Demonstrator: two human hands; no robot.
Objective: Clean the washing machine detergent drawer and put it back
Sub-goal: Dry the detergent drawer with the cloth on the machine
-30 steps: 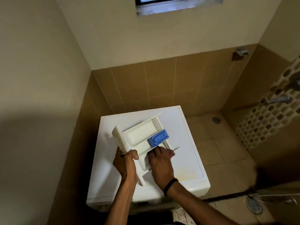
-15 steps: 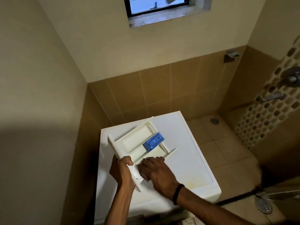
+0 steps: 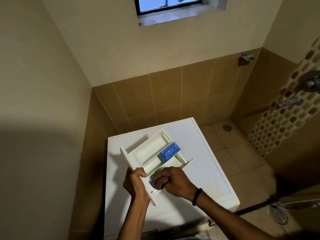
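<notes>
A white detergent drawer (image 3: 147, 155) lies tilted on top of the white washing machine (image 3: 207, 161). It has a blue insert (image 3: 168, 152) in its right compartment. My left hand (image 3: 136, 183) grips the drawer's front panel at its near end. My right hand (image 3: 176, 183) is closed on a dark reddish cloth (image 3: 158, 182) pressed into the drawer's near compartment. A black band sits on my right wrist.
The machine stands in a corner between a beige wall on the left and brown tiles behind. Tiled floor with a round drain (image 3: 226, 127) lies to the right. Another drain (image 3: 278, 216) and taps (image 3: 290, 101) are at the right edge. A window (image 3: 168, 4) is above.
My right hand has slid from beside the blue insert back to the near compartment, and the reddish cloth now shows under it. The camera view has tilted upward.
</notes>
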